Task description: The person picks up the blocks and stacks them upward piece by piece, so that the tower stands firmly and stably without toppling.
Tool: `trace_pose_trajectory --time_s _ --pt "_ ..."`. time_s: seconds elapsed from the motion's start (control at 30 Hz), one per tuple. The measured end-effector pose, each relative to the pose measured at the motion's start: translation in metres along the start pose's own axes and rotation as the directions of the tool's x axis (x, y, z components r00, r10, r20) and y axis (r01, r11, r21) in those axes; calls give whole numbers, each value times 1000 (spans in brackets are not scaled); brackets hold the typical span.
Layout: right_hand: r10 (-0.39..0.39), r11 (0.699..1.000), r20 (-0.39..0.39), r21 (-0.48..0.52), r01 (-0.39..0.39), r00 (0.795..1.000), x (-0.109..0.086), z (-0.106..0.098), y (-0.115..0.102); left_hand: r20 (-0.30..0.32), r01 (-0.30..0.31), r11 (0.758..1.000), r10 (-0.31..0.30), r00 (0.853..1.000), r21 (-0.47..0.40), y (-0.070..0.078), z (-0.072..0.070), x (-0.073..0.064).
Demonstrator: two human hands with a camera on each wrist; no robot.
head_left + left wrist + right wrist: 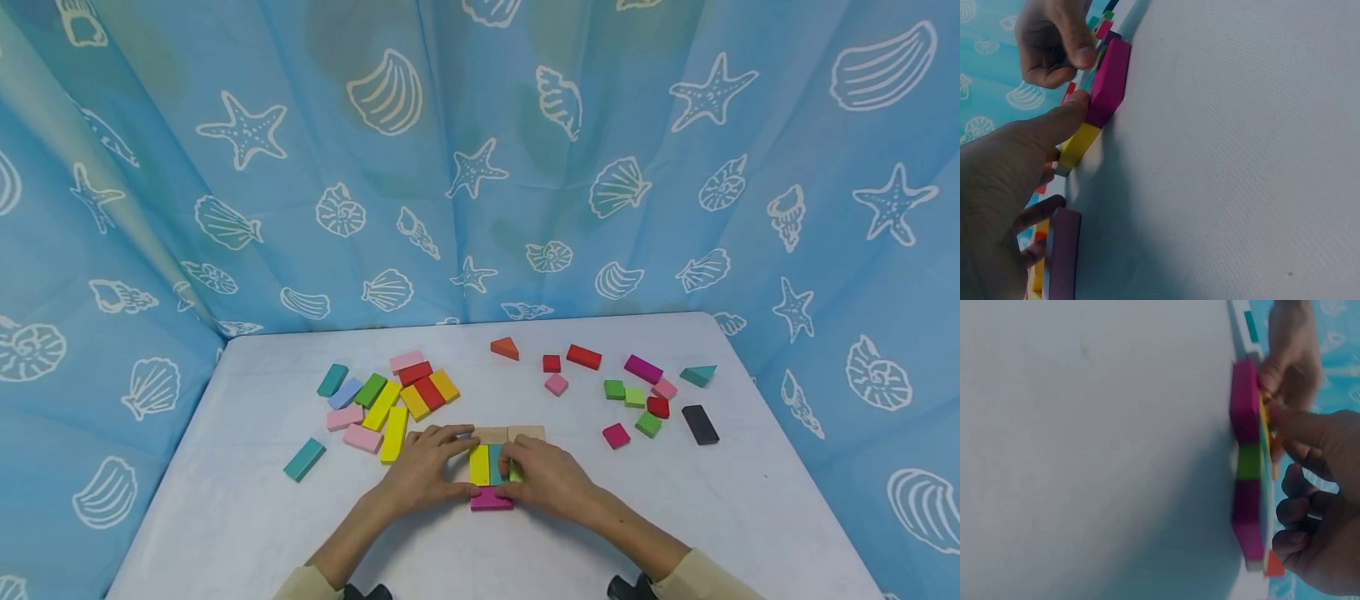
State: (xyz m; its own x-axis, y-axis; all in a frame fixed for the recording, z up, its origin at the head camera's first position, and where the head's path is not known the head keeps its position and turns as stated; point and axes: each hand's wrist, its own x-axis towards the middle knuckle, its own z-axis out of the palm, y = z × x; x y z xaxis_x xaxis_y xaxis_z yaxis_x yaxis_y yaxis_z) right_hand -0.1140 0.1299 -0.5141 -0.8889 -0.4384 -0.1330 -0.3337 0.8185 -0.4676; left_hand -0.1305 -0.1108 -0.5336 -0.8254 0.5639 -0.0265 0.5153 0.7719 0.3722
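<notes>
A flat arrangement of blocks lies between my hands. Two natural wood blocks (526, 432) form its back row. In front of them stand a yellow block (478, 465), a teal block (494, 463) and a partly covered green block (516, 472). A magenta block (491, 503) sits at the near edge. My left hand (422, 468) spans the left side, thumb on the magenta block's left end and index finger by the wood row. My right hand (551, 479) bends over the right side, thumb at the magenta block. A second purple block (1247, 515) shows in the right wrist view.
Left of the arrangement are several loose blocks, including a long yellow one (393, 435) and a separate teal one (304, 460). Smaller blocks, a red one (583, 357) and a black one (701, 425) among them, lie at the back right. A patterned curtain (465, 225) hangs behind the table.
</notes>
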Motion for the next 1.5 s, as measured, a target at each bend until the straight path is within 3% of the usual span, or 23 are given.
trace_pose_trajectory --time_s 0.2,0.43,0.6,0.77,1.0,1.33,1.5 --pt "90 990 -107 118 -77 990 6 -31 28 1 10 1000 -10 1000 12 -1 2 0" --pt "193 979 -306 123 -162 932 37 -67 103 -2 20 1000 -20 1000 10 -2 3 -1" --pt "284 958 -299 114 -262 911 55 -81 141 11 27 1000 -27 1000 1 -2 3 -1" --pt "328 945 -241 74 -319 914 68 -85 161 7 21 1000 -21 1000 -2 -1 3 0" --pt "365 929 -196 150 -340 910 71 -88 163 7 22 1000 -22 1000 -12 -1 4 0" --pt "310 942 -299 223 -250 902 56 -83 151 6 23 999 -23 1000 -23 0 3 1" --pt "265 932 -222 308 -191 938 36 -93 119 8 22 999 -22 1000 -24 0 3 0"
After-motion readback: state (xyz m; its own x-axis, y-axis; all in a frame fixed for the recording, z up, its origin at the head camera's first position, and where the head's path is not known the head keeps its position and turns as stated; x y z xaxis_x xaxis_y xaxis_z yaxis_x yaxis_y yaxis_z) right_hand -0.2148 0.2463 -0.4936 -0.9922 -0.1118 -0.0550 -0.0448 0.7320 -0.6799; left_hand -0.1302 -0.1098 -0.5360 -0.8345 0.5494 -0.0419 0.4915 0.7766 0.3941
